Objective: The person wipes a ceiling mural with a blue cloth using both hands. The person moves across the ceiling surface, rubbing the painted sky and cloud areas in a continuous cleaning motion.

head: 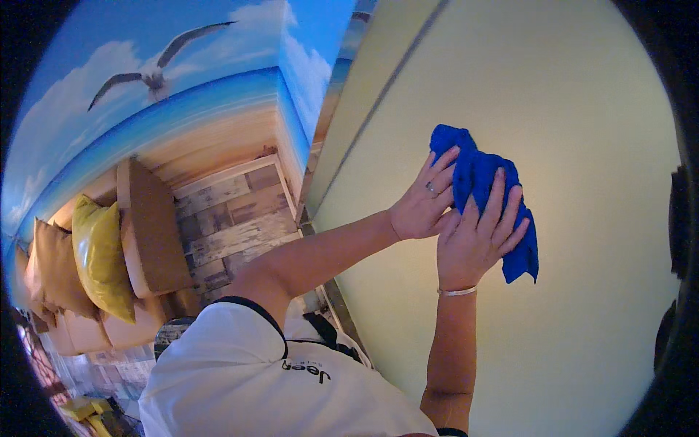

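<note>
A crumpled blue cloth (pixel 494 175) lies against a smooth pale yellow-green panel (pixel 573 136). My left hand (pixel 428 196), with a ring on one finger, holds the cloth's left part. Just to the right and lower in the picture, my right hand (pixel 480 235) presses on the middle of the cloth with fingers spread; a light bracelet (pixel 457 292) circles its wrist. The thumbs are close together, and one corner of the cloth hangs beyond the right hand's fingers. Both palms are hidden.
A dark strip (pixel 382 95) runs along the panel's left side. Farther left is a wall (pixel 218 114) painted with a beach and seagull. A tan sofa (pixel 155 235) with a yellow cushion (pixel 101 251) stands on a floor (pixel 235 218) of patchwork wood-look planks. Something yellow (pixel 87 409) shows at lower left.
</note>
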The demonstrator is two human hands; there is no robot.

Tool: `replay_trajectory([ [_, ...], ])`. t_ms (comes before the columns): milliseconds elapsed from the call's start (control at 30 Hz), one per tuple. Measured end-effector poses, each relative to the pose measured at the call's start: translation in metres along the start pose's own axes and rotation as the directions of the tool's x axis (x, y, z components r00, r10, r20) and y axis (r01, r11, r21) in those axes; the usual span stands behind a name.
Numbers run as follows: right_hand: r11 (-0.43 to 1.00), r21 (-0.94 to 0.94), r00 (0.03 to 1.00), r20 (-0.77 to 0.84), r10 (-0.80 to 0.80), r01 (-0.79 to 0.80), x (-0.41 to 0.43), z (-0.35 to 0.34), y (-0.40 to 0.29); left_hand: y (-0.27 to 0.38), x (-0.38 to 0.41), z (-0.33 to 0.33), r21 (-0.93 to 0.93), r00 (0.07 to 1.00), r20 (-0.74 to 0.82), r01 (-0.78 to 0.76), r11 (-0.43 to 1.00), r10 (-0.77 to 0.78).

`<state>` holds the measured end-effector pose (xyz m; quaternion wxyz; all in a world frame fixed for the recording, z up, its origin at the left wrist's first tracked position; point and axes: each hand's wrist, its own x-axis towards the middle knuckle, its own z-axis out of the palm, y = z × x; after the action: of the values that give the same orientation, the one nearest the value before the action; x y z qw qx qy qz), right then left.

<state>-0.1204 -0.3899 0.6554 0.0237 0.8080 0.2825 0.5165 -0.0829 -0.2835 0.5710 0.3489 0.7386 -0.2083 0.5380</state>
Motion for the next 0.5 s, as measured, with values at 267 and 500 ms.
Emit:
replay_trajectory([
  [267, 0.99, 0.109, 0.963, 0.242, -0.117, 0.093, -0.019, 0.077, -0.051, -0.064, -0.054, -0.022, -0.086, 0.989, 0.103, 0.111, 0.99, -0.102],
  [500, 0.931, 0.346, 0.99, -0.119, -0.08, 0.117, 0.095, 0.064, -0.062, -0.085, 0.052, -0.096, 0.231, 0.987, -0.078, -0.121, 0.965, 0.142],
])
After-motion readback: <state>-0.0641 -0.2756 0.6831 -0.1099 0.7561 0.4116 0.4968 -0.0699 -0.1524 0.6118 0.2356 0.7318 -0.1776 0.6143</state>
